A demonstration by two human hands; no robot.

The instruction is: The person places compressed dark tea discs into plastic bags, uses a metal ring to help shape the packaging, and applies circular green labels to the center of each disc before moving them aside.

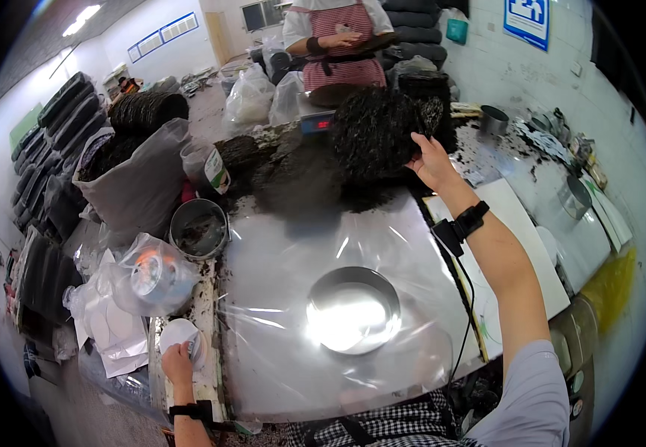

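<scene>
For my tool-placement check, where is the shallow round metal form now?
In the head view, the metal form lies on the plastic sheet, right of the left hand and nearer the wearer than the dark bundle at the right hand.

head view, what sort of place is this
Probably a small packing workshop, perhaps for dried seaweed: there's a disc of dark, stringy material, a scale with a lit red display, and stacked dark bundles.

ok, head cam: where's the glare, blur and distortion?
Head view: strong glare inside the round metal pan, streaky reflections on the plastic sheet; head view: dark heap smeared, stringy dark clump beside it crisper; head view: fisheye bends straight edges, corners black.
</scene>
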